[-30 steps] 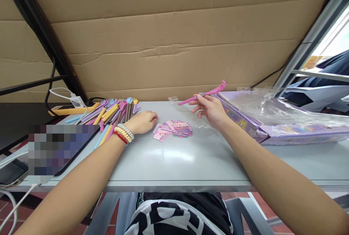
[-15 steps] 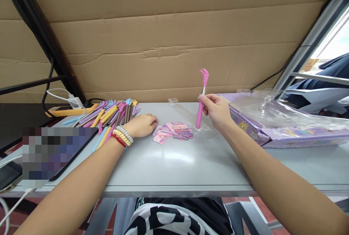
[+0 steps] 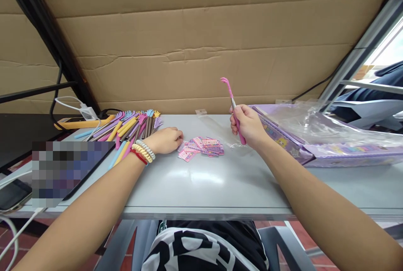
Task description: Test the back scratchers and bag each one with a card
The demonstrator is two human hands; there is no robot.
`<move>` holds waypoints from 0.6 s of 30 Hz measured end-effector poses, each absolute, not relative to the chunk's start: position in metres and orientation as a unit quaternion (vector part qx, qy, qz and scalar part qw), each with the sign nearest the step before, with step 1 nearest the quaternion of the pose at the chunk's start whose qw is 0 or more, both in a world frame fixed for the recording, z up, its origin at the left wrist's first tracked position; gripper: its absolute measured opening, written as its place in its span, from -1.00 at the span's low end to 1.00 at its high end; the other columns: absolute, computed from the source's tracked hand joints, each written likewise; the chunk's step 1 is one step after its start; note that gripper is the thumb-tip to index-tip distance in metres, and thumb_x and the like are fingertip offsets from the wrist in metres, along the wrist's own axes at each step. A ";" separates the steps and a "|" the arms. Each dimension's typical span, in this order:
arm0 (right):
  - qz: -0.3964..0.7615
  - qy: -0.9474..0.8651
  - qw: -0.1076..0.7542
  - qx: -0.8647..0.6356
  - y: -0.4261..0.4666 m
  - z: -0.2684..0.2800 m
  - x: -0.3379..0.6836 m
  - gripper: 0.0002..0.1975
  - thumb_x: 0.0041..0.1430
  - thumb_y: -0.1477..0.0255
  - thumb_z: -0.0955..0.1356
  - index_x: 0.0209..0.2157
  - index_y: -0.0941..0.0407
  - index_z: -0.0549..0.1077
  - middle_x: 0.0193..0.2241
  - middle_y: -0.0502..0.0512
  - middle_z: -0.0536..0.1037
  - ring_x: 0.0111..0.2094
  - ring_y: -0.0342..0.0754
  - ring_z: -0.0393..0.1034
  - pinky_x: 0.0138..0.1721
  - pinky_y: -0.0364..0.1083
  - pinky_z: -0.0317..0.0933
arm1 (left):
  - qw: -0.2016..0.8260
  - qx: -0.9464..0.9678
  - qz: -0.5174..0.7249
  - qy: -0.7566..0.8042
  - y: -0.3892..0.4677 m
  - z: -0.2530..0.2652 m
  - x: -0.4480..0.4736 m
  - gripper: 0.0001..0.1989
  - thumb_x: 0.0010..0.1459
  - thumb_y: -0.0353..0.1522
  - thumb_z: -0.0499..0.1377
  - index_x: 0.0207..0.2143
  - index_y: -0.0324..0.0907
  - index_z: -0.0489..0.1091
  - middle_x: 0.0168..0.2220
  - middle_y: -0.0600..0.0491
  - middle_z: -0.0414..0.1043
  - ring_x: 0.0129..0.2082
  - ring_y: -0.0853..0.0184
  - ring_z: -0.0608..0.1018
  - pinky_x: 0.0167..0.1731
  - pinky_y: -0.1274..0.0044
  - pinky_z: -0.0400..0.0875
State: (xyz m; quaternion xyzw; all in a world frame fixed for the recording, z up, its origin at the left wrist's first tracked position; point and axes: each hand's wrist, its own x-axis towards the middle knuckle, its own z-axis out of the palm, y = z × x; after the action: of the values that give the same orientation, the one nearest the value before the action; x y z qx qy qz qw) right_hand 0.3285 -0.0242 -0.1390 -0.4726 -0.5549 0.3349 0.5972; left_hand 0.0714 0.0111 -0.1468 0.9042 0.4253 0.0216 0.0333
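Observation:
My right hand (image 3: 248,125) is closed around the handle of a pink back scratcher (image 3: 239,130) and holds it above the table. Its small claw-shaped head points up and to the left, with a short silver shaft below it. On the table, my left hand (image 3: 168,140) rests with its fingers curled in, and I see nothing in it. Just right of those fingers lies a loose pile of pink printed cards (image 3: 203,147). Behind my left wrist is a heap of several back scratchers (image 3: 132,127) in yellow, purple, pink, blue and brown.
A purple printed box (image 3: 340,155) with clear plastic (image 3: 311,126) over it lies at the right. A flat clear bag (image 3: 214,124) is behind the cards. At the left are a tablet (image 3: 91,170), a phone (image 3: 14,193) and white cables. Cardboard (image 3: 195,32) walls the back.
My right hand has turned and wrapped its fingers round the handle; the back scratcher has gone from upright to leaning left, its head side-on. My left hand has stayed beside the cards.

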 end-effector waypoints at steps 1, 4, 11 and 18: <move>0.327 -0.567 0.583 -0.482 -0.024 -0.140 0.329 -0.66 0.12 0.06 0.27 -0.37 0.06 0.23 -0.66 -0.13 0.22 -0.73 -0.23 0.06 -0.73 -0.20 0.00 | 0.034 0.904 0.020 0.425 0.011 -0.147 0.071 -0.67 0.16 -0.29 -0.09 -0.24 -0.20 0.43 -0.17 -0.09 0.42 -0.21 0.23 0.47 -0.18 0.46 0.33; 0.237 -0.630 0.523 -0.523 -0.023 -0.144 0.329 -0.70 0.17 0.11 0.23 -0.40 0.07 0.25 -0.66 -0.11 0.24 -0.69 -0.21 0.06 -0.66 -0.18 -0.03 | 0.031 0.905 0.018 0.424 0.011 -0.147 0.071 -0.67 0.16 -0.27 -0.07 -0.24 -0.20 0.43 -0.17 -0.10 0.42 -0.22 0.22 0.48 -0.20 0.46 0.33; 0.020 -0.741 0.371 -0.560 -0.028 -0.148 0.323 -0.78 0.22 0.28 0.17 -0.43 0.08 0.27 -0.60 0.01 0.35 -0.56 -0.12 0.17 -0.50 -0.14 -0.01 | 0.021 0.907 0.013 0.421 0.010 -0.147 0.072 -0.65 0.17 -0.23 -0.08 -0.22 -0.20 0.42 -0.17 -0.10 0.41 -0.23 0.22 0.48 -0.21 0.46 0.33; 0.017 -0.743 0.351 -0.570 -0.028 -0.148 0.325 -0.76 0.22 0.27 0.16 -0.44 0.08 0.28 -0.59 0.01 0.38 -0.55 -0.10 0.19 -0.47 -0.13 -0.01 | 0.020 0.907 0.008 0.421 0.010 -0.147 0.072 -0.65 0.18 -0.24 -0.08 -0.22 -0.20 0.43 -0.16 -0.10 0.41 -0.20 0.22 0.47 -0.18 0.46 0.32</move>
State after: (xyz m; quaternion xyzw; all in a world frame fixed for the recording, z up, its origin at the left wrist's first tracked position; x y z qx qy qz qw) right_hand 0.3255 -0.0281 -0.1479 -0.5697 -0.7431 0.0172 0.3506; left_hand 0.0723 0.0101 -0.1467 0.9068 0.4211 0.0076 0.0200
